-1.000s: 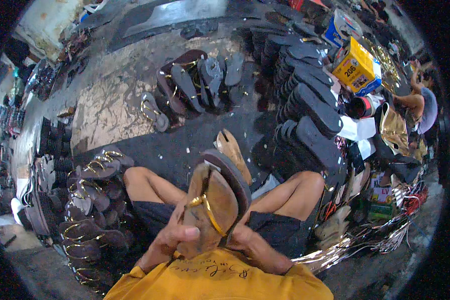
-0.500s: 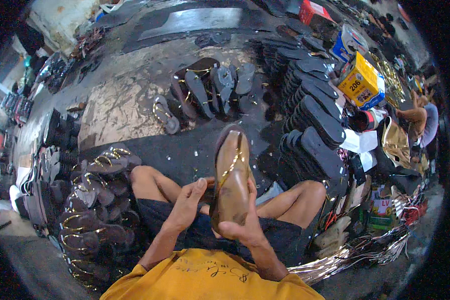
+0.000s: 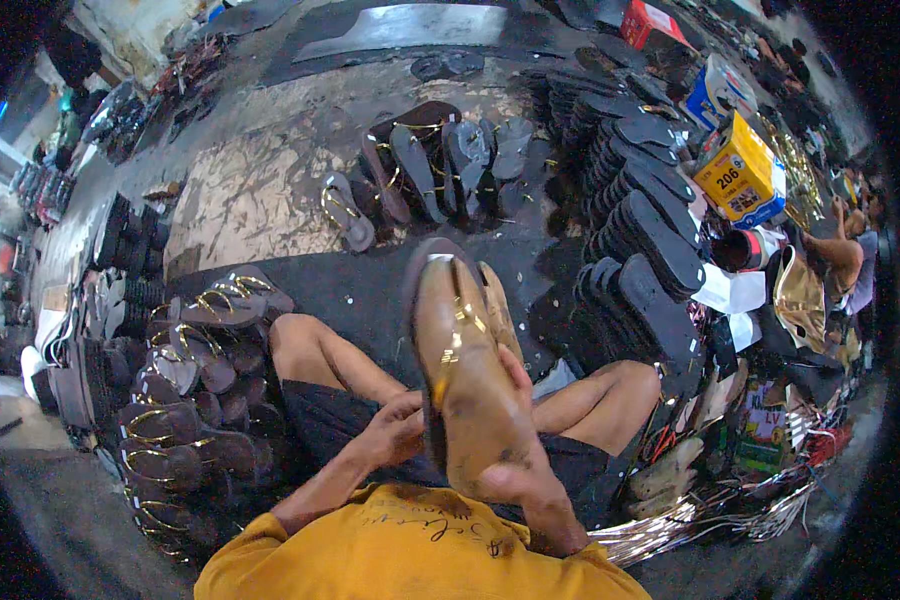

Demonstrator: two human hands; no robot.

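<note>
My right hand [image 3: 520, 470] grips a tan, foot-shaped shoe last [image 3: 475, 410] near its heel end, thumb across it. Gold straps of a sandal [image 3: 454, 350] cross the last, and the dark sole runs along its left side. Behind its right edge shows another tan piece [image 3: 500, 305], mostly hidden. My left hand [image 3: 398, 428] is closed against the sole's left edge, its fingertips hidden there; what they pinch does not show. The last tilts toe-up above my lap.
Finished gold-strapped sandals [image 3: 200, 450] are piled at my left. Stacks of dark soles [image 3: 650, 240] stand at right, beside a yellow box [image 3: 740, 175]. Several sandals [image 3: 430, 165] lie ahead. Shiny strips [image 3: 670, 530] spread at lower right. Another person [image 3: 855, 250] sits far right.
The last with the sandal has come nearer and tilted toward the left. My left hand has moved down along the sole, and its raised thumb has folded in. The view has shifted slightly.
</note>
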